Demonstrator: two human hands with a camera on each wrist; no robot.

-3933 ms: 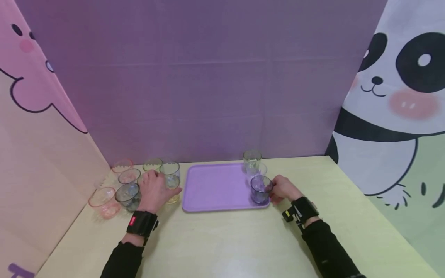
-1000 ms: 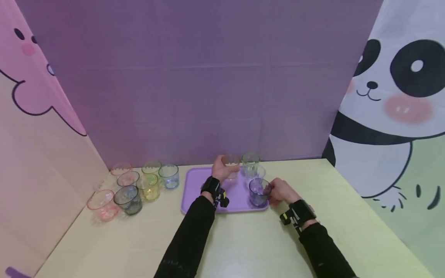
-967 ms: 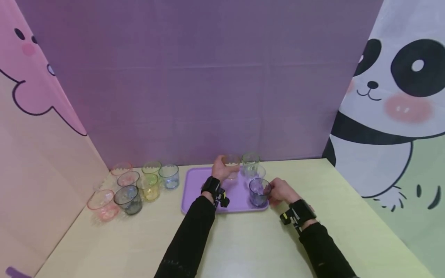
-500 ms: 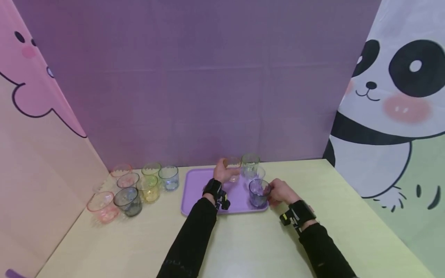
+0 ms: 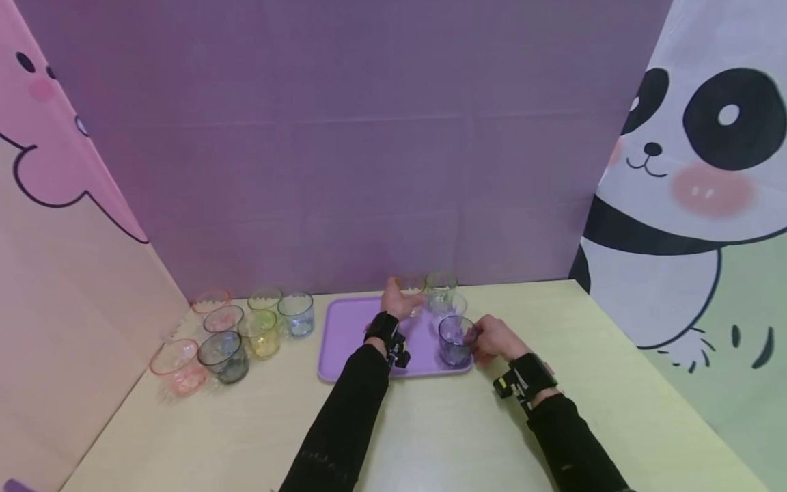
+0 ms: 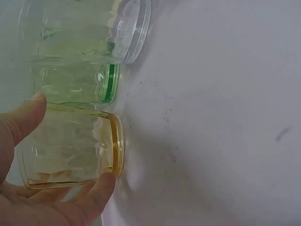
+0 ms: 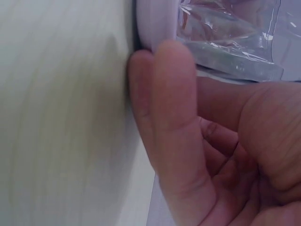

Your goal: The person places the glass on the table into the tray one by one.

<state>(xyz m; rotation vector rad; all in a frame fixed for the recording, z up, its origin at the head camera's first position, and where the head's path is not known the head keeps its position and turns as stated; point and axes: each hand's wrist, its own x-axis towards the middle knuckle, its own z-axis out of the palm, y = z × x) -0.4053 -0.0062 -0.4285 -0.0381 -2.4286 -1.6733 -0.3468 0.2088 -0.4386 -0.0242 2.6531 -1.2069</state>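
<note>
My left hand (image 5: 398,301) grips a pale amber glass (image 6: 70,146) at the back of the purple tray (image 5: 347,335), thumb on one side and fingers on the other. The glass stands upright, its base at or just above the tray; I cannot tell which. Close beside it are a green glass (image 5: 441,290) and a clear glass (image 6: 136,33). A dark purple glass (image 5: 456,342) stands at the tray's front right corner. There my right hand (image 5: 496,338) holds the tray's edge, its fingertips (image 7: 174,61) against the rim; part of the grip is hidden.
Several coloured glasses stand left of the tray, among them a blue one (image 5: 297,318), a yellow one (image 5: 261,335), a grey one (image 5: 224,359) and a pink one (image 5: 180,369). A purple backdrop (image 5: 369,171) rises behind the table (image 5: 430,437).
My left hand has brought the amber glass from the group at left onto the tray, then shifted it slightly right, closer to the green glass. My right hand has stayed at the tray's corner.
</note>
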